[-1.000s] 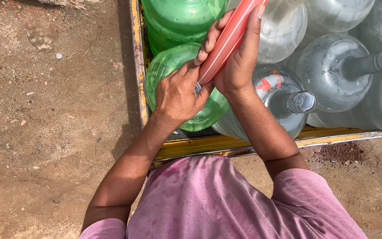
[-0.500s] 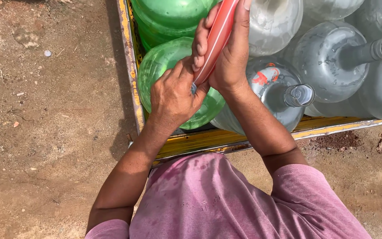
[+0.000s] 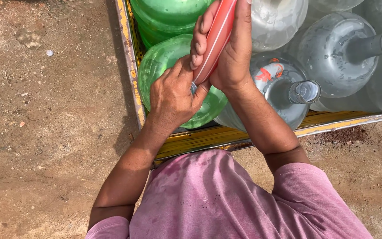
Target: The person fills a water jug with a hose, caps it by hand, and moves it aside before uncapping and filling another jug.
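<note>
Below, the right hand (image 3: 234, 53) was wrapped around a red tube (image 3: 216, 40) with a pale stripe along its length, fingers curled over the front of it and the thumb side behind, holding it slanted so that its upper end ran out of the top of the picture. The left hand (image 3: 172, 95) was closed at the tube's lower end, thumb and forefinger pinched on the tip, where a small metal piece showed between them; what that piece was could not be told. Both hands hovered over a green water jug (image 3: 164, 62) lying just inside the corner of a yellow, rust-edged cart bed (image 3: 131, 66). A second green jug (image 3: 169, 15) lay just beyond it. To the right sat a clear jug with red marking (image 3: 275, 88), its open neck (image 3: 305, 91) pointing right, and more clear jugs (image 3: 332, 57) crowded behind it, touching one another. The person's faded pink shirt (image 3: 226, 199) filled the lower frame. Bare brown dirt ground (image 3: 49, 124) with small pebbles lay left of the cart.
</note>
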